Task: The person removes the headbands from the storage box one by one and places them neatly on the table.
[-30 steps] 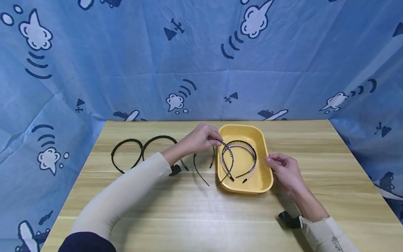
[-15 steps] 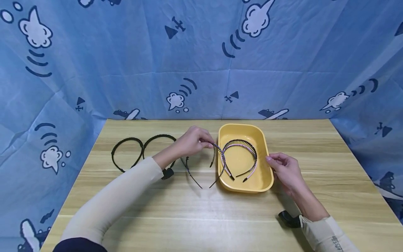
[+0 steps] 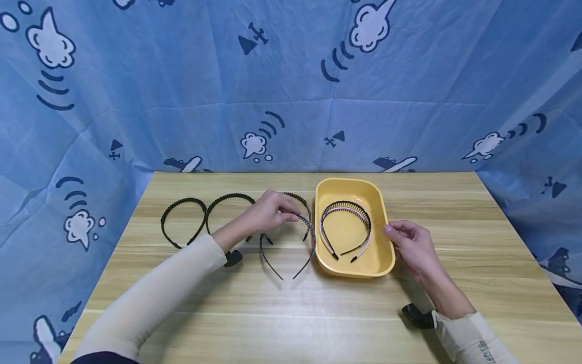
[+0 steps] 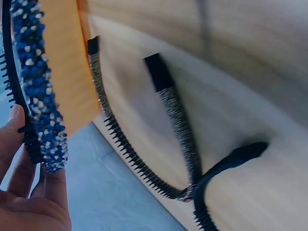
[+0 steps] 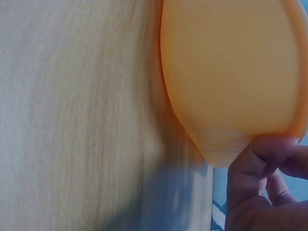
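My left hand point(image 3: 273, 211) pinches the top of a headband point(image 3: 313, 240) covered in blue and white beads. Its two ends point toward the near side, left of the yellow plastic basin point(image 3: 354, 187). Small black comb teeth show along its inner side in the left wrist view. My right hand point(image 3: 411, 247) grips the basin's right rim between thumb and fingers. Inside the basin lie a black toothed headband point(image 3: 347, 203) and a pink one point(image 3: 364, 247), overlapping. Partly behind my left hand, a glittery headband with black tips point(image 4: 180, 130) lies on the table.
Farther left on the wooden table point(image 3: 291, 323), a black headband point(image 3: 183, 201) lies beside a second black headband point(image 3: 232, 195), partly covered by my left arm. A blue patterned cloth point(image 3: 291, 86) hangs behind the table's far edge and down both sides.
My left hand has carried the beaded headband leftward and slightly nearer, from over the basin's left edge to over the table. My right hand and the basin have stayed in place.
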`<state>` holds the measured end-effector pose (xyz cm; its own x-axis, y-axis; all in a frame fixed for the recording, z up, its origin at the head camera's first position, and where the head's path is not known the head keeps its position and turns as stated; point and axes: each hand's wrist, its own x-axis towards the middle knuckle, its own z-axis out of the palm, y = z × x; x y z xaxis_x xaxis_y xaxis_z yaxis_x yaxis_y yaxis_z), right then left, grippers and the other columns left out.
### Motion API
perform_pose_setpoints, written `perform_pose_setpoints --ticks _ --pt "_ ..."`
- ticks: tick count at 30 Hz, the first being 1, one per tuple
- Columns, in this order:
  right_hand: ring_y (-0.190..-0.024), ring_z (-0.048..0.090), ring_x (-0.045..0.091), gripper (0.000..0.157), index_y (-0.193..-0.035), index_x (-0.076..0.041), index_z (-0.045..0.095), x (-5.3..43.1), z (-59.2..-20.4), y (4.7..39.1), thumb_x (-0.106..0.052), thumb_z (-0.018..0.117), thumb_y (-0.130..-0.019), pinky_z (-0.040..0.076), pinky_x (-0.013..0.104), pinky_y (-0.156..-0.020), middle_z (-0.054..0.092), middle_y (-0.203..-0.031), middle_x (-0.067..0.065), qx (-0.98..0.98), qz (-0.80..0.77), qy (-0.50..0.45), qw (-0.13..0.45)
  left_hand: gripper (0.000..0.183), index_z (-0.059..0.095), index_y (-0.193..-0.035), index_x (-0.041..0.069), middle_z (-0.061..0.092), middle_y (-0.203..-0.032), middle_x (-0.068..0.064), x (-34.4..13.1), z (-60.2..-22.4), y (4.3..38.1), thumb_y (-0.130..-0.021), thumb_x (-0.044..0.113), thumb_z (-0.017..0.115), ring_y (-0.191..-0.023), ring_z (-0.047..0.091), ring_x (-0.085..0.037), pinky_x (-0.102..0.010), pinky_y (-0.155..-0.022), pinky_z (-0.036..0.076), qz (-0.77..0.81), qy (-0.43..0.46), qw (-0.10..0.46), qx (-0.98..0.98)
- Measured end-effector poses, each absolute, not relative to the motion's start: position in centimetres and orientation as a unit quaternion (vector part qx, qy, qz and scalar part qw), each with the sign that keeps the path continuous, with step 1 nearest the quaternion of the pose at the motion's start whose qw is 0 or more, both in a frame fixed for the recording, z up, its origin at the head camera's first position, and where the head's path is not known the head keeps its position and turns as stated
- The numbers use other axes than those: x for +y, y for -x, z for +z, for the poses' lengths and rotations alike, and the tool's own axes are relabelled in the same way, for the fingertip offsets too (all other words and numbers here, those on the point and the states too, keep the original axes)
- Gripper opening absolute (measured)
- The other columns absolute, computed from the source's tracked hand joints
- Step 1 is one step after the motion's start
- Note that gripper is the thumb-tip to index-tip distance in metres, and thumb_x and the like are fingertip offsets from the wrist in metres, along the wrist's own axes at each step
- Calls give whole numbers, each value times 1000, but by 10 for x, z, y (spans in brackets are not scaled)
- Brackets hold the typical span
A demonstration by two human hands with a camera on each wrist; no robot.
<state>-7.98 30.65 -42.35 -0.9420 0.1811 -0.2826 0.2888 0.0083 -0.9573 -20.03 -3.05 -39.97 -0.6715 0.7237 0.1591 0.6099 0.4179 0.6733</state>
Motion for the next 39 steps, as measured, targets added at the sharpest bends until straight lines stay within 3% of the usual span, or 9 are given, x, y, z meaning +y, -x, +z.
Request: perform_pose_setpoints --ticks 9,22,39 --pt "-75 66 7 12 -101 -8 64 307 -424 79 -18 66 -96 60 27 -61 69 -80 -7 697 -697 -163 42 10 80 -94 12 76 -96 2 -40 -415 191 -85 12 77 -95 69 -13 -31 -94 54 358 -385 89 846" --pt "-74 66 7 10 -99 -9 65 307 -425 80 -18 66 -96 60 27 -60 69 -80 -8 701 -693 -166 38 11 79 -95 10 76 -94 0 -41 -429 178 -85 7 75 -91 69 -13 -27 -89 56 369 -391 124 834" --pt "-73 66 6 7 -99 -9 65 307 -424 80 -16 65 -96 60 27 -59 69 -79 -7 697 -696 -167 40 9 79 -94 11 76 -93 3 -38 -445 171 -85 12 76 -89 69 -9 -26 -88 54 346 -409 117 836"
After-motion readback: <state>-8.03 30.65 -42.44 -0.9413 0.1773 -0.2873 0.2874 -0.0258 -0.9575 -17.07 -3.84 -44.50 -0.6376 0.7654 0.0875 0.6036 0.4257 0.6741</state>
